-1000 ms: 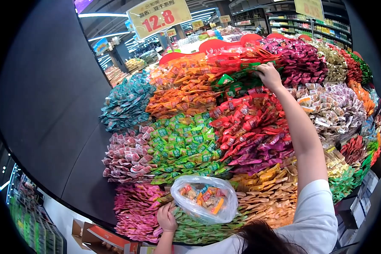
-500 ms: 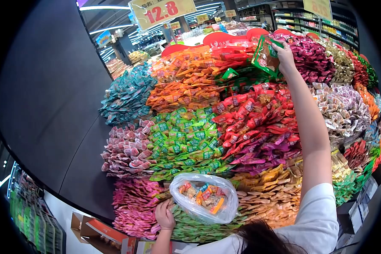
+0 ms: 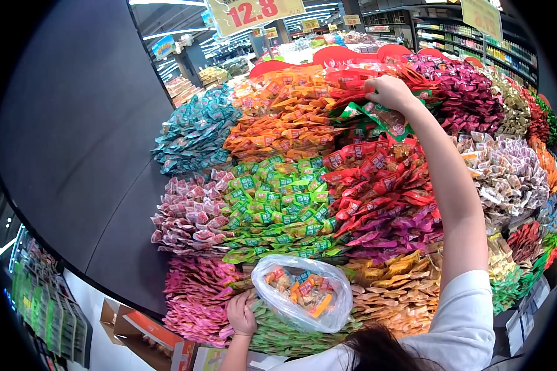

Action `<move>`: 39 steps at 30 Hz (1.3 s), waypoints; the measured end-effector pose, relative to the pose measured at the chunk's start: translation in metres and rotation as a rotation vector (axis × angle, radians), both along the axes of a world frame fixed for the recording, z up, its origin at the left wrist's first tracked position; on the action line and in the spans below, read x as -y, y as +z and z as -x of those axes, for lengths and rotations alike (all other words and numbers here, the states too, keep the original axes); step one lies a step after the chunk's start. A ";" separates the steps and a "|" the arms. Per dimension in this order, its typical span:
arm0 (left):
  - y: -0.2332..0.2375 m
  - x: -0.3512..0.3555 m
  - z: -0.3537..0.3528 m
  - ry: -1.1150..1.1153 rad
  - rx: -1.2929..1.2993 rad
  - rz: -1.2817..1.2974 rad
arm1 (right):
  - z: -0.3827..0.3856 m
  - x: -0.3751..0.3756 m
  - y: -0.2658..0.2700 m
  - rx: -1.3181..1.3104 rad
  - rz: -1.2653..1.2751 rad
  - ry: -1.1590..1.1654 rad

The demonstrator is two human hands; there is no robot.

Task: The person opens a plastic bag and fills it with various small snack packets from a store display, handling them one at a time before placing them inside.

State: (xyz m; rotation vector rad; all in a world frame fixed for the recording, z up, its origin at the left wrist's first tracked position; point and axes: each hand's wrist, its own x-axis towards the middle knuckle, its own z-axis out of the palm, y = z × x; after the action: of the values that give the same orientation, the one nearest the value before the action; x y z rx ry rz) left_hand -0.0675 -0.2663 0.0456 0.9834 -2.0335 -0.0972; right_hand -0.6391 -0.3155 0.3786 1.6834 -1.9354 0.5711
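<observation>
Green-edged, see-through packet (image 3: 387, 119) with brown contents lies at two o'clock in the view, directly under the right hand (image 3: 390, 93); its fingers are bent down close together over the packet, but I cannot tell whether they grip it. Around it are red packets (image 3: 384, 179) on the near side and orange packets (image 3: 284, 120) to the left. Toward half past six, the left hand (image 3: 241, 314) has its fingers bent and close together, between shiny pink packets (image 3: 195, 303) and the rim of a clear plastic bag (image 3: 341, 303); whether it pinches anything, I cannot tell. The bag stands open just before six o'clock, with small mixed packets (image 3: 303, 289) inside. Bright green packets (image 3: 278, 210) fill the centre, and teal packets (image 3: 195, 133) are heaped at ten.
</observation>
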 end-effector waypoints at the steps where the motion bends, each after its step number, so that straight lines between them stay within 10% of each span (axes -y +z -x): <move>1: -0.001 0.000 0.000 0.003 -0.001 -0.001 | -0.003 0.002 0.003 -0.033 -0.129 -0.062; 17: 0.011 -0.011 0.003 0.046 -0.235 -0.022 | -0.037 -0.032 -0.021 0.434 0.343 0.433; 22: 0.123 -0.022 0.067 -0.287 -0.511 -0.079 | -0.094 -0.044 -0.047 0.601 0.320 0.537; 30: 0.183 0.045 0.220 -1.026 -0.692 -1.116 | -0.168 -0.035 -0.084 0.726 0.299 0.631; 39: 0.159 0.076 0.247 -1.043 -0.920 -1.199 | -0.153 -0.010 -0.119 0.742 0.252 0.695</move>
State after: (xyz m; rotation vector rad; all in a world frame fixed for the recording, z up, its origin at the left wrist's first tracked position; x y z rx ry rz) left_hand -0.3145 -0.3421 0.2043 0.1995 -1.2417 -2.0477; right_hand -0.4863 -0.3052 0.2593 2.1361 -1.5214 1.8274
